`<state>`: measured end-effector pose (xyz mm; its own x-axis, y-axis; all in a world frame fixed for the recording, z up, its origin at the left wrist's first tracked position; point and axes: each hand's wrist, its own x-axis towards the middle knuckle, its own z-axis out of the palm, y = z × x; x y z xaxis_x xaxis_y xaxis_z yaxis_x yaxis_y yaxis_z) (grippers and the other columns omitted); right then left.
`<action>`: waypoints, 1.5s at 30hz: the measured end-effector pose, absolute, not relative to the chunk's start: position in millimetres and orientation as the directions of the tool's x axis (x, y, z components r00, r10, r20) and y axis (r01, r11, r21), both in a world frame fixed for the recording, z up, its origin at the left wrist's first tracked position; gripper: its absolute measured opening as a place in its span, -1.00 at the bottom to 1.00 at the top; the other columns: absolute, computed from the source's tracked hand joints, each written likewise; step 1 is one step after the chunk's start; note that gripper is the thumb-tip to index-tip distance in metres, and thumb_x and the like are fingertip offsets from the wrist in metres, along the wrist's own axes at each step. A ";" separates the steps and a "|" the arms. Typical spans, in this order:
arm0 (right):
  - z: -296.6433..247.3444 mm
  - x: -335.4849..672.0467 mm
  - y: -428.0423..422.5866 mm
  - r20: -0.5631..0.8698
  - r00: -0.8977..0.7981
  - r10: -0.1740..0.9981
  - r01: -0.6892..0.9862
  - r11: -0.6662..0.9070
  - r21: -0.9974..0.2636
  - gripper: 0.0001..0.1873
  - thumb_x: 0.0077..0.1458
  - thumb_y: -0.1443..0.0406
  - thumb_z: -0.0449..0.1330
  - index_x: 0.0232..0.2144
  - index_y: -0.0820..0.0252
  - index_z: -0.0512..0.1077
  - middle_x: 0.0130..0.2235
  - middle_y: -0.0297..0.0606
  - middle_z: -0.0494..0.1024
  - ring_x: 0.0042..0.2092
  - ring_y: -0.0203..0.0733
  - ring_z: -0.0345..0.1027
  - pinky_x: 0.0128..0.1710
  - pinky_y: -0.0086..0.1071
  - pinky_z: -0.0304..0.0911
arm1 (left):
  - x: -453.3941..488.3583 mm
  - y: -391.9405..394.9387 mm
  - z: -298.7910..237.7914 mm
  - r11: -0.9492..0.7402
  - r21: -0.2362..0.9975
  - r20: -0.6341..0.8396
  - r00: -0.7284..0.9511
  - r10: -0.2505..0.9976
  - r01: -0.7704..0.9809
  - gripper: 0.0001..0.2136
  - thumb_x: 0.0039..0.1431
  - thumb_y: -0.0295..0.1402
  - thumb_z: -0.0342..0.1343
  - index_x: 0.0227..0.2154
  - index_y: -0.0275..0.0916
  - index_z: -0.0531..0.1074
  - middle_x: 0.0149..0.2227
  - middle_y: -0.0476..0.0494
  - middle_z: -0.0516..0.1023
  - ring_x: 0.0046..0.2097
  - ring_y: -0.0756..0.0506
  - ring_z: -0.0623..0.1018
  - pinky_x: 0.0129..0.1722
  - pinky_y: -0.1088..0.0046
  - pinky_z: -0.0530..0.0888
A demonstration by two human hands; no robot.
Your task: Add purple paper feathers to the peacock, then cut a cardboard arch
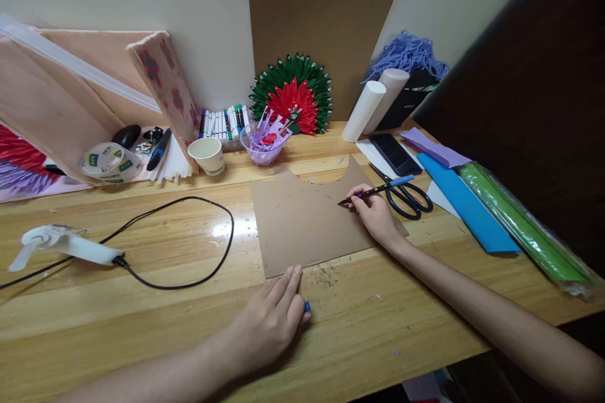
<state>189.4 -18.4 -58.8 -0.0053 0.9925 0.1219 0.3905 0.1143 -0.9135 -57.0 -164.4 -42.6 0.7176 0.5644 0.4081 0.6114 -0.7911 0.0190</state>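
Observation:
My right hand (375,217) is closed round a dark marker (375,191) with a blue end. The marker's tip is at a sheet of brown cardboard (307,227), near a dashed curved line drawn on it. A curved notch is cut into the sheet's far edge. My left hand (274,318) rests at the sheet's near edge, its fingertips touching it. A small blue cap (307,306) pokes out from its curled fingers, mostly hidden. Black-handled scissors (409,198) lie just beyond my right hand, partly over the sheet's right side.
A white glue gun (70,244) with a looping black cord lies left. Behind stand a paper cup (207,156), a bowl of purple strips (265,150), markers (224,123) and a red-green ribbon fan (293,97). A phone (391,154), blue paper (466,204) and a green pack (524,227) lie right.

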 end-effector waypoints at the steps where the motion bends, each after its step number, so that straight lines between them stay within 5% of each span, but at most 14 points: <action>1: -58.8 191.3 -20.1 0.120 -0.004 0.993 0.398 0.112 -0.911 -0.90 -0.01 0.26 0.04 -0.42 0.16 0.30 -0.48 -0.36 0.34 -0.42 -0.23 0.26 -0.40 -0.37 0.15 | -57.2 -163.8 -42.6 -0.788 0.026 0.407 0.714 0.570 0.615 -0.77 0.26 -0.44 -0.14 -0.35 -0.44 0.40 -0.07 -0.51 0.50 -0.05 -0.25 0.53 -0.17 0.29 0.55; 24: -54.8 227.1 -60.2 0.081 -0.086 0.993 0.467 0.112 -0.877 -0.88 -0.03 0.34 0.00 -0.58 0.15 0.21 -0.57 -0.41 0.21 -0.48 -0.28 0.13 -0.48 -0.41 0.05 | -59.0 -158.6 -42.0 -0.792 0.099 0.386 0.711 0.588 0.602 -0.84 0.21 -0.45 -0.09 -0.35 -0.39 0.38 -0.10 -0.44 0.53 -0.13 -0.22 0.57 -0.25 0.28 0.59; 29: -53.2 233.6 -63.5 0.055 -0.132 0.990 0.492 0.114 -0.863 -0.88 -0.07 0.36 0.01 -0.61 0.16 0.22 -0.59 -0.42 0.20 -0.51 -0.30 0.09 -0.51 -0.41 0.00 | -62.0 -157.6 -34.1 -0.789 0.191 0.349 0.711 0.610 0.583 -0.84 0.22 -0.44 -0.09 -0.28 -0.40 0.38 -0.10 -0.44 0.53 -0.14 -0.22 0.57 -0.26 0.25 0.58; 34: -50.7 237.7 -59.6 0.028 -0.076 0.997 0.308 0.050 -0.950 -0.87 -0.02 0.29 0.04 -0.56 0.17 0.29 -0.59 -0.42 0.23 -0.56 -0.34 0.10 -0.56 -0.44 0.03 | -83.4 -132.7 -15.5 -0.588 0.447 0.248 0.538 0.806 0.674 -0.77 0.26 -0.40 -0.13 -0.10 -0.27 0.33 -0.18 -0.23 0.56 -0.17 -0.11 0.55 -0.22 0.30 0.52; 39: -47.9 234.4 -48.3 -0.006 -0.173 0.985 0.268 0.041 -0.963 -0.81 0.03 0.17 0.15 -0.35 0.17 0.39 -0.40 -0.27 0.47 -0.39 -0.23 0.35 -0.43 -0.40 0.22 | -113.1 -98.5 -20.9 -0.325 0.504 0.159 0.284 0.945 0.800 -0.70 0.30 -0.25 -0.21 -0.06 -0.16 0.35 -0.10 -0.18 0.54 -0.10 -0.15 0.52 -0.14 0.24 0.45; 45: -47.4 223.8 -31.1 0.052 -0.178 0.983 0.422 0.124 -0.898 -0.68 -0.03 0.12 0.23 -0.60 0.15 0.23 -0.60 -0.39 0.35 -0.53 -0.30 0.21 -0.52 -0.44 0.09 | -122.2 -87.9 -34.7 -0.364 0.496 0.171 0.322 0.931 0.789 -0.70 0.28 -0.25 -0.17 -0.10 -0.19 0.40 -0.07 -0.17 0.53 -0.05 -0.14 0.50 -0.07 0.27 0.43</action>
<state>223.8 -31.1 -47.4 -0.1784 0.9826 0.0517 0.4222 0.1239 -0.8980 -122.2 -87.9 -34.7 0.3216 0.9312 0.1714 0.7887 -0.3636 0.4956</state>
